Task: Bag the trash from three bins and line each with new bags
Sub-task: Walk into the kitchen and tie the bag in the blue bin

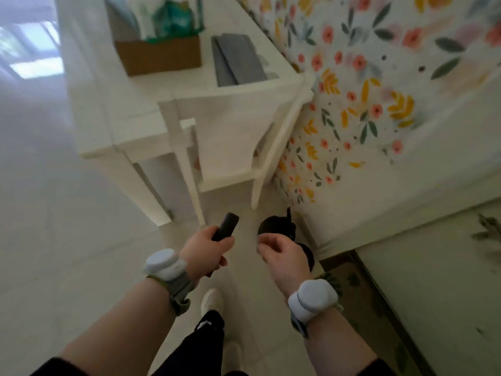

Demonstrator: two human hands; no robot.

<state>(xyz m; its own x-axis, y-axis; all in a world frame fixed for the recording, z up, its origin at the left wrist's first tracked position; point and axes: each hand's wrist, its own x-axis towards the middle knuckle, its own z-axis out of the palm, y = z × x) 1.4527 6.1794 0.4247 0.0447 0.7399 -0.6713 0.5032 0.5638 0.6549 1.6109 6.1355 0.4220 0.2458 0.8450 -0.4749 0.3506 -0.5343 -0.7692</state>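
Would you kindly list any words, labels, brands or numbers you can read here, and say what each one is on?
None can be read.
Green package in the cardboard box on the white table: any print too blurred to read.
Dark roll in the left hand: no text visible.
White wristbands: no marking visible.

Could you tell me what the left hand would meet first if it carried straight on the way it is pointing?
Probably the leg of the white table; the left hand and its black roll aim there, though depth is unclear.
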